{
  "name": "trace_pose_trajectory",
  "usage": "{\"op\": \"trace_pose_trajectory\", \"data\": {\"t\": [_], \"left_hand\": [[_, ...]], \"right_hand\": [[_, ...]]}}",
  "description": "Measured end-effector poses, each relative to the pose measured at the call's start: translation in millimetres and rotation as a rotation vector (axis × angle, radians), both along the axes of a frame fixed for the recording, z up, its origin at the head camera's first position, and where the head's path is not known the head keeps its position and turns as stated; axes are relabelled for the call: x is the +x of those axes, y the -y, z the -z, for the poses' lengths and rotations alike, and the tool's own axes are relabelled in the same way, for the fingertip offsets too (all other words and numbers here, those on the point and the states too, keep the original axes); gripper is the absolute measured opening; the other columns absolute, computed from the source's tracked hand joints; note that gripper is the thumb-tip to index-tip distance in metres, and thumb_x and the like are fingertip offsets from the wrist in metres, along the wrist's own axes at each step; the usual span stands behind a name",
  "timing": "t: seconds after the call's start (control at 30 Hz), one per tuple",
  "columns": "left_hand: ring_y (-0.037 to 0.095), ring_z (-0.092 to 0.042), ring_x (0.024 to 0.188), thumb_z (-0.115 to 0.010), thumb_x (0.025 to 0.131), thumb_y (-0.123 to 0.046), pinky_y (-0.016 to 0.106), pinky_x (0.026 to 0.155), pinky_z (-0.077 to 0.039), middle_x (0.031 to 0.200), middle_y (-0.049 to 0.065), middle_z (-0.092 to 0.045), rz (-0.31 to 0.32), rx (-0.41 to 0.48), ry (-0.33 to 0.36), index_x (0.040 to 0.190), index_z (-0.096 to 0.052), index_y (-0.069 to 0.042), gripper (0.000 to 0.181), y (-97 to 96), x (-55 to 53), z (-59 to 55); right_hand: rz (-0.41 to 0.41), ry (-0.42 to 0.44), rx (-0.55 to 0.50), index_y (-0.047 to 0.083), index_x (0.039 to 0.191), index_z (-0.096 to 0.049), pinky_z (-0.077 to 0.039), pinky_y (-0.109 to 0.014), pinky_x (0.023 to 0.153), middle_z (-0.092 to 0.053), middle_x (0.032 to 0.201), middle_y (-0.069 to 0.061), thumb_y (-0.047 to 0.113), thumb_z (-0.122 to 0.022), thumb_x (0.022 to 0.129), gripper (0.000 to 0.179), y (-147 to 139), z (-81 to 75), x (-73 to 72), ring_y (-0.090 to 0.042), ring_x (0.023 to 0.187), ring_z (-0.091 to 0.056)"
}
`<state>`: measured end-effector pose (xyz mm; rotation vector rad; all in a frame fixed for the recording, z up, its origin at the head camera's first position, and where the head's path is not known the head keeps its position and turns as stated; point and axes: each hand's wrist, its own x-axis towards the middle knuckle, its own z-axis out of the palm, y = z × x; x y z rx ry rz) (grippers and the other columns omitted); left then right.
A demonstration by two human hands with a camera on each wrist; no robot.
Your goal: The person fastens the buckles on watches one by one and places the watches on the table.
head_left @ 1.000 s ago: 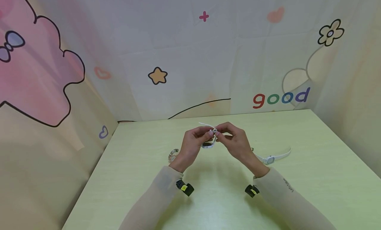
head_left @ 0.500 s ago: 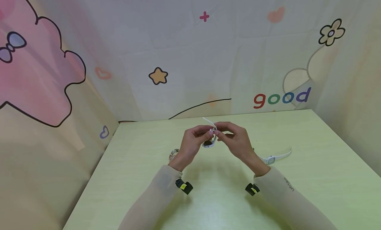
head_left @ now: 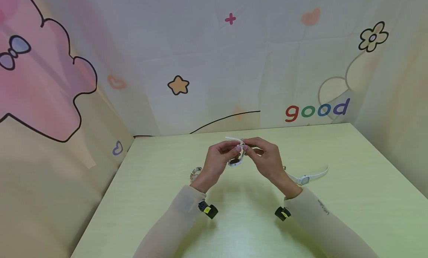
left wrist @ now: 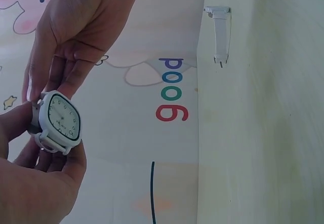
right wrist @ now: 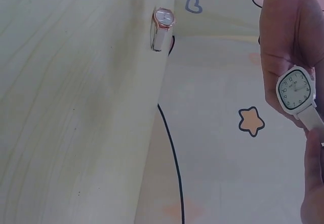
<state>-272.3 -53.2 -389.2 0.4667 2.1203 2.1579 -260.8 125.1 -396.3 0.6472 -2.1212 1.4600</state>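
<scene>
Both hands hold a white wristwatch (head_left: 235,162) above the table, its rounded-square dial (left wrist: 64,117) hanging below the fingers in the head view. My left hand (head_left: 218,158) pinches the strap near the buckle between thumb and fingers. From the other side, my right hand (head_left: 266,158) pinches the white strap (right wrist: 310,116), with thumb and index finger close to the left fingertips. The strap's loose end (head_left: 231,138) sticks out to the left above the hands. Fingers partly hide the buckle, so how the strap sits in it cannot be told.
On the pale table (head_left: 247,221), a rose-gold watch (right wrist: 164,17) lies left, partly behind the left wrist. Another white watch (head_left: 304,180) lies right, its strap stretched out and partly behind the right wrist. A printed curtain (head_left: 207,57) hangs behind the table.
The strap's loose end tipped upward half a second ago and now points left again. The watch and right fingertips have shifted slightly right; both hands still grip it.
</scene>
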Motion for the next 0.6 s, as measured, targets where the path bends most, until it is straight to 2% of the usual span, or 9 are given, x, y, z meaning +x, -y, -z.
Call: {"op": "trace_pose_trajectory", "data": {"t": [0.2, 0.43, 0.6], "left_hand": [[0.013, -0.069, 0.094, -0.069, 0.093, -0.024, 0.030, 0.091, -0.056, 0.114, 0.013, -0.071, 0.004, -0.033, 0.012, 0.117, -0.070, -0.006, 0.030, -0.3, 0.2, -0.4], [0.020, -0.070, 0.102, -0.068, 0.093, -0.021, 0.032, 0.095, -0.055, 0.118, 0.017, -0.069, 0.007, -0.011, 0.044, 0.120, -0.067, -0.003, 0.032, -2.3, 0.2, 0.6], [0.012, -0.069, 0.095, -0.068, 0.093, -0.019, 0.029, 0.091, -0.055, 0.109, 0.008, -0.071, 0.027, 0.026, 0.041, 0.117, -0.067, -0.004, 0.028, -2.4, -1.5, 3.2]], "right_hand": [[-0.016, -0.001, -0.004, 0.005, 0.113, -0.071, -0.056, -0.019, 0.083, -0.072, 0.107, -0.008, 0.007, -0.066, 0.093, 0.021, 0.0, 0.1, 0.6, -0.011, 0.097, -0.069], [-0.008, -0.007, -0.001, 0.004, 0.111, -0.071, -0.056, -0.017, 0.081, -0.072, 0.106, -0.009, 0.005, -0.066, 0.093, 0.019, 0.3, -1.1, 1.1, -0.011, 0.095, -0.069], [0.018, -0.010, 0.008, 0.006, 0.111, -0.071, -0.058, -0.024, 0.081, -0.073, 0.105, -0.008, 0.008, -0.067, 0.092, 0.019, -0.5, 0.0, 1.1, -0.012, 0.095, -0.070]]}}
